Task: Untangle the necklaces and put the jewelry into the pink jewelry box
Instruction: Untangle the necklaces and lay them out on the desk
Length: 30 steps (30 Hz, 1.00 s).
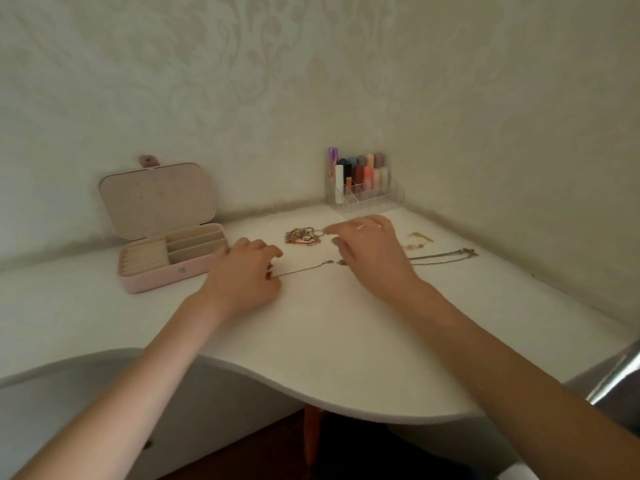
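Pale patterned wallpaper [311, 81] covers both walls of the corner, and a white table [329, 341] with a curved front edge fills it. At the back left of the table the pink jewelry box [166, 261] stands open, its lid [156, 202] tipped up against the wall; the ring rolls on its left side and the divided compartments on its right show nothing inside them. In the far corner sits a clear organizer [365, 190] holding lipsticks and small bottles in several colours.

Between the hands, toward the back, lies a pile of rings and bracelets [304, 235], with a red cord among the metal. A thin chain [304, 269] runs along the tabletop from the left hand [242, 271] toward the right hand [370, 251]. The left hand rests just beside the box's right end, fingers curled, pinching the near end of that chain against the table. The right hand hovers over the middle of the table with its fingers bent; fingertips at the edge of the pile seem to pinch a small ring [318, 232], though blur makes this unsure. Right of that hand more necklaces [446, 256] stretch toward the table's right edge, and a small gold piece [420, 237] lies just behind them.
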Available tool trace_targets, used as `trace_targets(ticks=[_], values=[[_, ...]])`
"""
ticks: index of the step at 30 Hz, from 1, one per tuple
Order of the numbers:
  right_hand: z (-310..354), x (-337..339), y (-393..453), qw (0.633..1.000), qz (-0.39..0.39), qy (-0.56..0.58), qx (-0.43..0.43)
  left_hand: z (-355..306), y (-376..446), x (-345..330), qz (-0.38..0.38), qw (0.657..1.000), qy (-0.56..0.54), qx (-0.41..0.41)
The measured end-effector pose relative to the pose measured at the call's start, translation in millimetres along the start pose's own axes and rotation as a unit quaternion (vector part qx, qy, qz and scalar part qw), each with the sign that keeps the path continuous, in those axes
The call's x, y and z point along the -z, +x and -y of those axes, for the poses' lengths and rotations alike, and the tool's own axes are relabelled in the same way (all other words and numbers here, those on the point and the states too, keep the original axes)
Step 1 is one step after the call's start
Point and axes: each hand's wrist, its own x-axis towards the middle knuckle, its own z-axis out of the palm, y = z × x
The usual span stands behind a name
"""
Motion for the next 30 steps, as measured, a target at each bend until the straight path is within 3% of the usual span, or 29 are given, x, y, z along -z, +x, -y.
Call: trace_targets(ticks=[2,11,17,22,26,28,30], values=[[28.0,-15.4,17.8,0.997,0.055,-0.002,0.054,11.1,-6.3,-0.4,0.004,0.997,0.071,0.03],[63.5,-72.6,54.7,0.981,0.182,0.069,-0.009,28.4,-3.1,-16.3,-0.136,0.975,-0.166,0.062],[70.7,-81.5,74.0,0.979,0.179,0.095,0.003,30.3,-1.4,-20.9,-0.167,0.974,-0.13,0.081],[73.3,-84.6,75.8,0.959,0.154,0.238,-0.028,34.9,1.4,-24.6,-0.19,0.97,-0.113,0.105],[65.3,-71.1,74.3,0.905,0.045,0.399,-0.143,34.4,1.9,-25.4,-0.194,0.971,-0.097,0.099],[59.1,-56.6,75.8,0.841,0.018,0.502,-0.2,34.2,2.0,-25.7,-0.198,0.97,-0.102,0.096],[54.0,-42.5,75.0,0.779,0.039,0.588,-0.214,31.8,1.4,-25.6,-0.211,0.961,-0.157,0.084]])
